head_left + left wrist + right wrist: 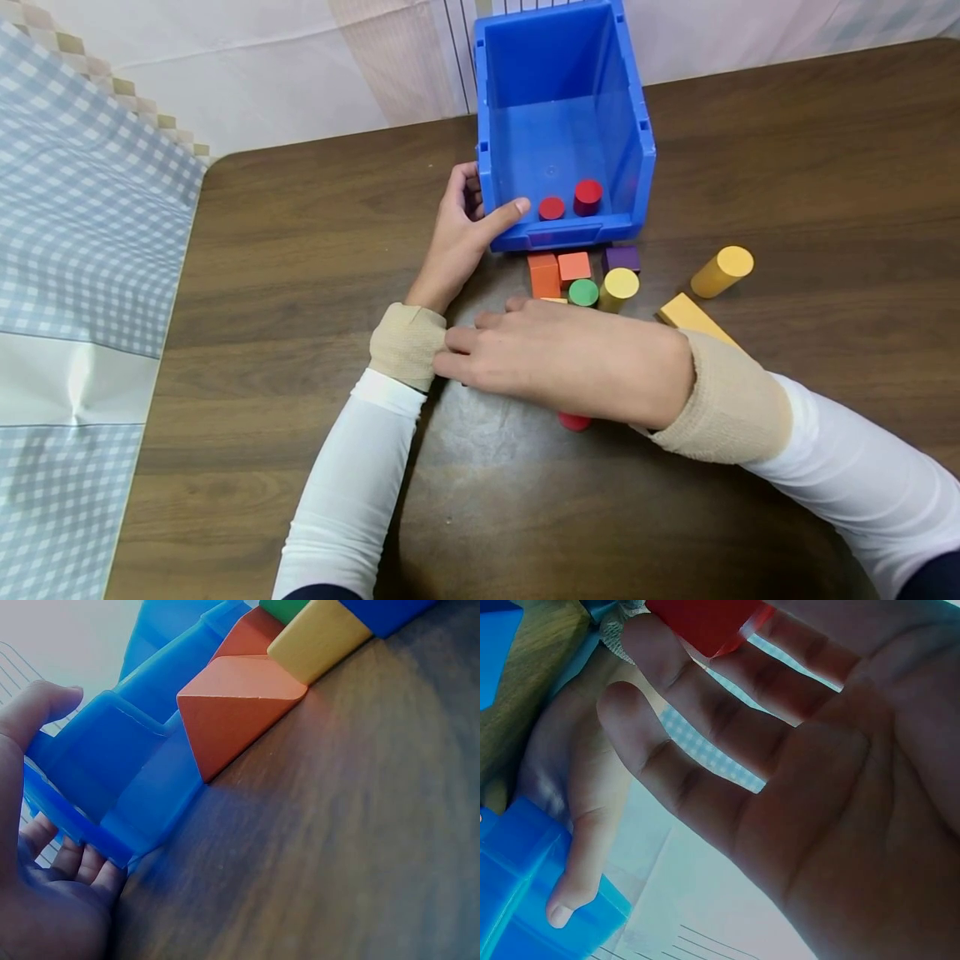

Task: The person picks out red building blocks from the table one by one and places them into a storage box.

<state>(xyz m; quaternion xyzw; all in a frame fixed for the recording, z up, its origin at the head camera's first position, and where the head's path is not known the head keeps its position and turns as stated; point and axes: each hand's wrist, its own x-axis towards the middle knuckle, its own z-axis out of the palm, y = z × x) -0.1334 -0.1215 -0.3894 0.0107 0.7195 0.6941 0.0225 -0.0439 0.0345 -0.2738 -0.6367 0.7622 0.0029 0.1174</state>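
Observation:
At the near left corner of a blue plastic bin, my left hand grips the rim, thumb over the inside and fingers curled outside. Two red cylinders stand inside the bin. My right hand reaches leftward over the table, its fingers fairly straight and spread. A red block shows in front of those fingers in the right wrist view; contact with it cannot be told. In the head view, a red piece peeks from under that hand. The right thumb's tip is hidden.
Orange blocks, a green cylinder, a yellow cylinder and a purple block crowd the bin's front. Farther right are another yellow cylinder and a yellow bar. Gingham cloth borders the table's left side.

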